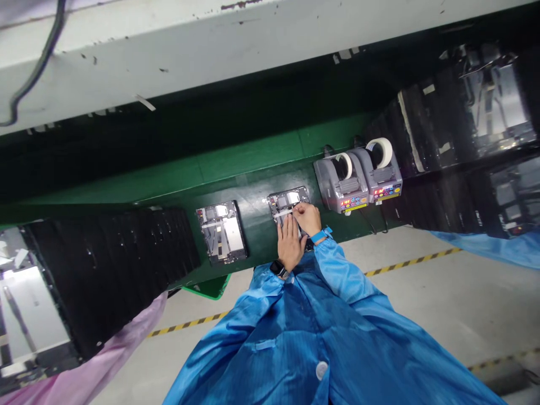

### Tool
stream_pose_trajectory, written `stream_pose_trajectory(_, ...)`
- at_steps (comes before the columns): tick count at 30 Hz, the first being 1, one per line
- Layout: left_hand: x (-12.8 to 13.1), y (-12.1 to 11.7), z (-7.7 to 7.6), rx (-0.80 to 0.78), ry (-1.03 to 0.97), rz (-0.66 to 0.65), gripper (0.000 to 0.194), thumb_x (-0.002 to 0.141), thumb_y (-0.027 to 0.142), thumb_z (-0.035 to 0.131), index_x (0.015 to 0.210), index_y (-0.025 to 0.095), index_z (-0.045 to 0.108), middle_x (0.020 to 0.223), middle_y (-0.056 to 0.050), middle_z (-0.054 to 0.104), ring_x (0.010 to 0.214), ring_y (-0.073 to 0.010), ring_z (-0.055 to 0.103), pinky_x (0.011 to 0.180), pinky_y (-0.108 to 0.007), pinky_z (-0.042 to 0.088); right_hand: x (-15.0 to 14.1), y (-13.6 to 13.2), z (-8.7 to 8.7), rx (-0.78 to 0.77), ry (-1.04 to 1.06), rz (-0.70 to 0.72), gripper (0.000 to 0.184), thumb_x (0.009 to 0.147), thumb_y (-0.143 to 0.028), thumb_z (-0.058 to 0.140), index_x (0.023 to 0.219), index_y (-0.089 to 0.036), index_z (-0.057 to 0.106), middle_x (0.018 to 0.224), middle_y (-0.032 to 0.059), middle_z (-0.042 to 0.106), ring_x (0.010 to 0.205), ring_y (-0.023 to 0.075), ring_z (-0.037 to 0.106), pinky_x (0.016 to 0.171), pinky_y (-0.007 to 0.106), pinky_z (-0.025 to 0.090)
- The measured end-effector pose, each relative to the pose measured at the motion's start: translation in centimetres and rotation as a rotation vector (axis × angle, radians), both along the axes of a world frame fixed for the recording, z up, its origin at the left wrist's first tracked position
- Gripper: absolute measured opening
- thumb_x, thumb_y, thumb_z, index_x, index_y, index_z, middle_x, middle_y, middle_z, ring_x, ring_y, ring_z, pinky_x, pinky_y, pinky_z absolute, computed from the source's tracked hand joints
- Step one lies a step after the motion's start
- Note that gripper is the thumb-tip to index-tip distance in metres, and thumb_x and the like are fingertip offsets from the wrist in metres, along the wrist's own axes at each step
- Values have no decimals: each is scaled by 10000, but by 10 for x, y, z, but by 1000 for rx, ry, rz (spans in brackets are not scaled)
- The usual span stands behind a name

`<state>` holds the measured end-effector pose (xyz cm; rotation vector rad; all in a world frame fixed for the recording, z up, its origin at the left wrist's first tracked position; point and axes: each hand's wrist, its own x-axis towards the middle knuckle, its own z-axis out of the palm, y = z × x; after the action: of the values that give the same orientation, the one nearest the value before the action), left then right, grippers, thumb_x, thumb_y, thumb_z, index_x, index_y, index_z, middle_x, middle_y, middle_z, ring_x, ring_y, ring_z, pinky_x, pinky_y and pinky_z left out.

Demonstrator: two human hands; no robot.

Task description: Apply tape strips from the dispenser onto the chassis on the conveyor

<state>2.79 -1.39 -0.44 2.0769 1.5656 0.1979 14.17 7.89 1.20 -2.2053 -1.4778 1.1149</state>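
Note:
An opened tablet-like device with bare inner parts lies on the green bench in front of me. Across its upper part runs a pale tape strip. My left hand rests flat on the device, fingers stretched out and holding nothing. Close beside it, my right hand is pinched closed over the device's right side; whatever its fingertips hold is too small to make out. A second opened device, with a silver panel and dark strips, lies apart to the left.
Two grey tape dispensers with lit displays stand right of the device. Dark stacks of similar devices rise at the left and right. A white shelf edge crosses overhead. Below the bench is a green bin. Pink cloth shows at left.

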Motion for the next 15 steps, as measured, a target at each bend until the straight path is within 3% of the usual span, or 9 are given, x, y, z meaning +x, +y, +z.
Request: stream_pose_trajectory(15, 2, 4, 8, -11, 24, -31, 722, 1015, 425, 444, 1628, 90, 261, 1713, -173, 167, 1608, -327, 67, 1290, -620, 129, 1, 2, 2, 4, 15, 11, 196, 924, -323, 583, 887, -237, 756, 855, 11, 782, 805, 168, 718, 722, 228, 488)
